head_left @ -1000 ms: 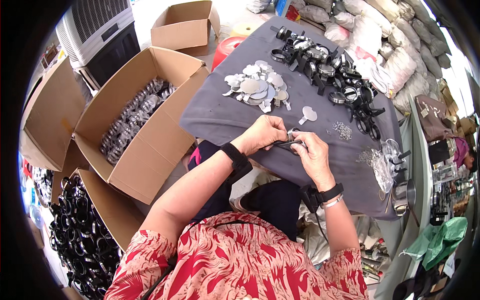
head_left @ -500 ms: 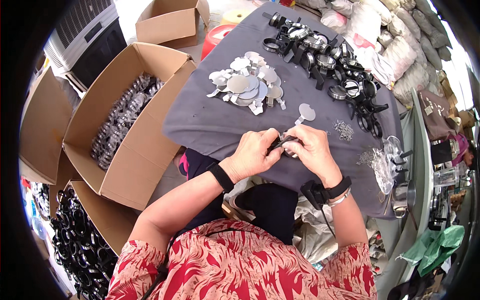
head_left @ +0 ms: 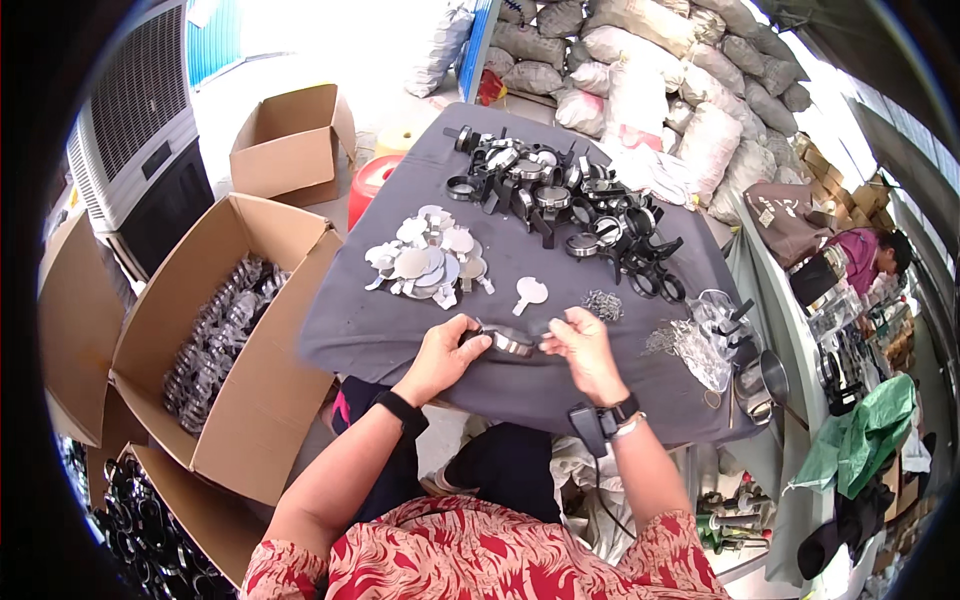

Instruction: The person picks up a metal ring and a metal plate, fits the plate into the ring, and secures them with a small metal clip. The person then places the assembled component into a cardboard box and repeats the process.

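My left hand [head_left: 440,358]: pinching one end of the silver-banded ring [head_left: 513,343], seemingly to leave its band exposed
Silver-banded ring: between my hands, over the grey tablecloth [head_left: 360,318]
My right hand [head_left: 583,352]: fingers narrowed just beside it, contents I cannot tell
Small metal pieces [head_left: 603,305], lone tabbed disc [head_left: 532,290]: near, apparently for easy reach

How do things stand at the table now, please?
Left hand holding round black-and-silver part. Right hand just beside it, grip unclear. Single silver disc lying beyond the part.
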`<action>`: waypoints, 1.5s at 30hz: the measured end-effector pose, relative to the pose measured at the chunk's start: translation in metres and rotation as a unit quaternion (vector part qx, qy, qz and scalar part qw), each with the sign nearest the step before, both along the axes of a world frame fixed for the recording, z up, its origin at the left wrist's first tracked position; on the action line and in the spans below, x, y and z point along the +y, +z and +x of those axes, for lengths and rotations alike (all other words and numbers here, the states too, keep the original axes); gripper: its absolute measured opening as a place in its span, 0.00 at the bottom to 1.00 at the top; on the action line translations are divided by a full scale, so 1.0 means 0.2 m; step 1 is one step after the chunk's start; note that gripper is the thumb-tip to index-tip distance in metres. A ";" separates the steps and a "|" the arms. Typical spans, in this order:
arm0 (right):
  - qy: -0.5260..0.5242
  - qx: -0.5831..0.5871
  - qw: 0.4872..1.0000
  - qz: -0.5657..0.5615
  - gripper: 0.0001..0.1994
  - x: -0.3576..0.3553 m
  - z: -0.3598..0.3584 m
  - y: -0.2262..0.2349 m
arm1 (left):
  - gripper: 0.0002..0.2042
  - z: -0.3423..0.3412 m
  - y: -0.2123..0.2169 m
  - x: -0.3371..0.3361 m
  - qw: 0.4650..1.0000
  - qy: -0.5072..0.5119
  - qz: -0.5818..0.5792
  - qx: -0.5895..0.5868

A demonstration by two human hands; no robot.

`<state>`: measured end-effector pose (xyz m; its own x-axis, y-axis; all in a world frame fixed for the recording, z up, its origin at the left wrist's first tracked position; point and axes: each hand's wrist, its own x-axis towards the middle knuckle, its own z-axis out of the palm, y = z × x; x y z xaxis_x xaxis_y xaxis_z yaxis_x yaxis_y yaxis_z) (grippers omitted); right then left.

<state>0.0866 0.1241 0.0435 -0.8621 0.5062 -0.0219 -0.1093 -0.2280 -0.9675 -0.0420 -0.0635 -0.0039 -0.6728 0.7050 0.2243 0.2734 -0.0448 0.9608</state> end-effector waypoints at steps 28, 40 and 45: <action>-0.119 -0.080 0.956 0.256 0.25 0.38 -0.39 0.43 | 0.17 -0.02 0.11 -0.01 0.994 -0.028 0.033 -0.102; 0.055 -0.041 0.957 0.283 0.04 -0.42 -0.09 -0.03 | 0.10 -0.16 0.25 -0.66 0.984 0.100 0.085 -0.122; 0.093 -0.049 0.955 0.277 0.04 -0.31 -0.14 -0.23 | 0.07 -0.13 0.20 -1.85 0.863 0.501 0.021 -0.058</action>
